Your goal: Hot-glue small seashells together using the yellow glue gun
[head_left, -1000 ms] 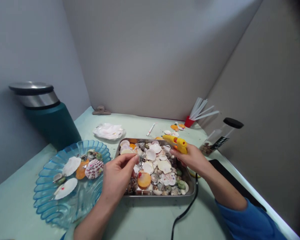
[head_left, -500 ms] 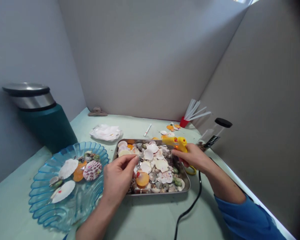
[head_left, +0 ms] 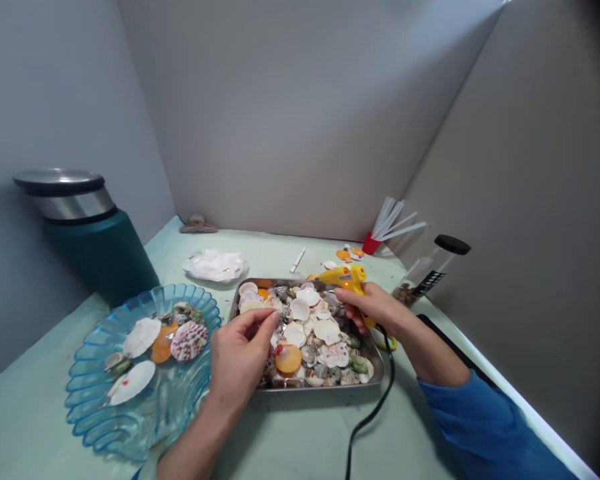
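A yellow hot glue gun with a black cord is gripped in my right hand, its nozzle pointing left above the back edge of a metal tray. White, orange and speckled seashells fill that tray. Over the tray's left side, my left hand is closed in a pinch; what its fingertips hold, if anything, is too small to make out. Just beyond those fingers lies an orange scallop shell with a red spot beside it.
Left of the tray sits a blue scalloped glass plate bearing several shells. Behind it stands a teal bottle. At the back are a white plastic bundle, a marker and a red cup of glue sticks. A black-capped jar is at right.
My right hand has drawn the glue gun slightly left and up, turning its nozzle farther over the tray's back edge. My left hand keeps its pinch in nearly the same place.
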Demonstrator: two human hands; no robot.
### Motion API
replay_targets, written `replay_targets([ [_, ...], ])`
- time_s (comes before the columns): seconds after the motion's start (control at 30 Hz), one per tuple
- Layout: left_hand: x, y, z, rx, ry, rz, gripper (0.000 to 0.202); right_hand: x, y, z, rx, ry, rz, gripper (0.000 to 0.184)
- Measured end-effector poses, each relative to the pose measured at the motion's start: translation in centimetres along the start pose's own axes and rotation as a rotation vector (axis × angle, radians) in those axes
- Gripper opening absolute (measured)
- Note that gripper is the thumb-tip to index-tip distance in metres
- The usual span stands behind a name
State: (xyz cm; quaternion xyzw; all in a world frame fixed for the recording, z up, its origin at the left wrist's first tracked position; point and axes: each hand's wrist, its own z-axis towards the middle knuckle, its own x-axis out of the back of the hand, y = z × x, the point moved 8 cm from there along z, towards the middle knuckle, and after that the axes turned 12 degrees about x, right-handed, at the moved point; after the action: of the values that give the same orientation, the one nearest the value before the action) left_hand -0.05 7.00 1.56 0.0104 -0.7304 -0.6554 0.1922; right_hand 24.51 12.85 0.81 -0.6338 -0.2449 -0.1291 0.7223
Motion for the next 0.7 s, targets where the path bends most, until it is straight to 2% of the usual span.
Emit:
replay_targets([
  [0.07,0.0,0.0,0.0,-0.01,0.003,0.016,0.026,-0.1,0.3,-0.9,-0.036,-0.061,0.013,0.045],
  [0.17,-0.2,-0.1,0.2,-0.008,-0.003,0.027,0.026,-0.1,0.5,-1.5,-0.044,-0.07,-0.006,0.045],
  [0.33,-0.2,-0.2,0.2,0.003,-0.005,0.034,0.027,-0.6,0.0,-0.3,0.014,-0.045,-0.19,0.043],
  [0.5,-0.3,-0.3,0.1,0.007,-0.034,-0.031,0.027,0.0,-2.0,0.0,0.17,0.012,-0.482,0.025],
  [0.63,-0.3,-0.3,0.2,-0.013,-0.031,-0.031,0.026,-0.7,-3.6,-2.2,0.342,-0.066,-0.621,0.007],
  [0.67,-0.4,-0.4,0.3,-0.013,-0.036,-0.035,0.026,-1.0,-3.8,-2.9,0.382,-0.09,-0.646,0.011],
  [0.7,-0.4,-0.4,0.3,-0.01,-0.045,-0.041,0.026,-1.3,-3.9,-3.4,0.417,-0.104,-0.666,0.022],
])
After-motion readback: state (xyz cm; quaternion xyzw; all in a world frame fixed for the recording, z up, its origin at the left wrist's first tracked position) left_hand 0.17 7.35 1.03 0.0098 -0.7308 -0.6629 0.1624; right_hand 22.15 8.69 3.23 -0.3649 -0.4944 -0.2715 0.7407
